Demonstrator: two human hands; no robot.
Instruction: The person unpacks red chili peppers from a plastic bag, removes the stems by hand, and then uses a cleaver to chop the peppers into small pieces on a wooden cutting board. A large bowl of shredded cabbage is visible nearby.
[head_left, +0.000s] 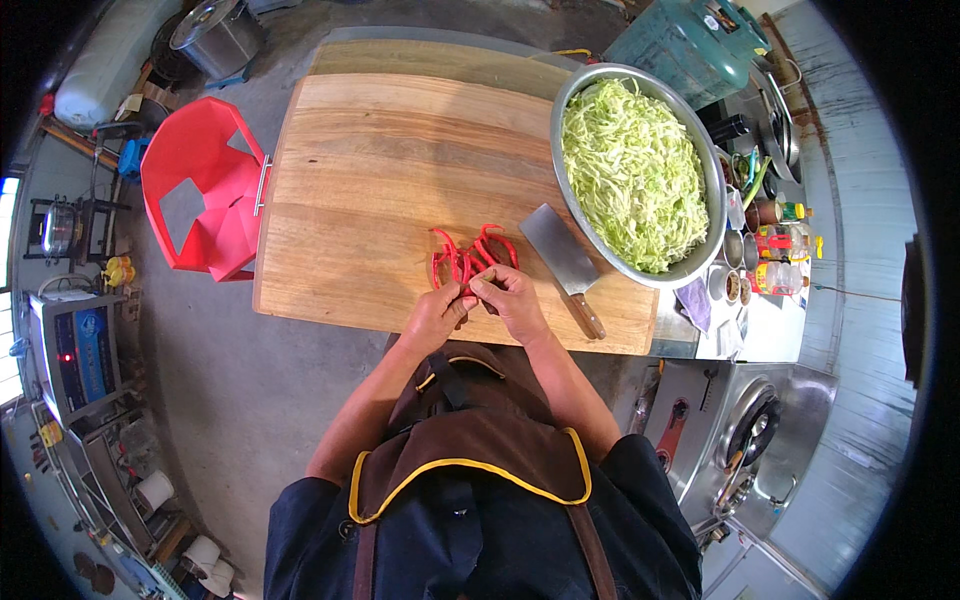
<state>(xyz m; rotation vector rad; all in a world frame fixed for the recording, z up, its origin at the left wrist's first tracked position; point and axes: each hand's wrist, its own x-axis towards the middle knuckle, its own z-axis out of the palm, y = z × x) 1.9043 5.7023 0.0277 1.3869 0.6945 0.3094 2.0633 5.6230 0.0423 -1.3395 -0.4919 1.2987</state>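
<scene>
Close to the front edge of a wooden cutting board (360, 195), my left hand (436, 316) and my right hand (516, 301) meet fingertip to fingertip. Both pinch a small red chili pepper, mostly covered by my fingers. Just beyond them lies a loose group of thin, curled red chili peppers (498, 238). A Chinese cleaver (559, 249) with a wooden handle rests flat to the right, its handle towards me. Past the cleaver, a large metal basin (561, 161) is heaped with shredded cabbage (634, 180).
A red plastic chair (191, 150) stands left of the board, by its metal handle (262, 185). Behind the basin is a green gas cylinder (675, 52). Bottles (776, 277) and small bowls line the right-hand counter, with a stove (750, 427) nearer me.
</scene>
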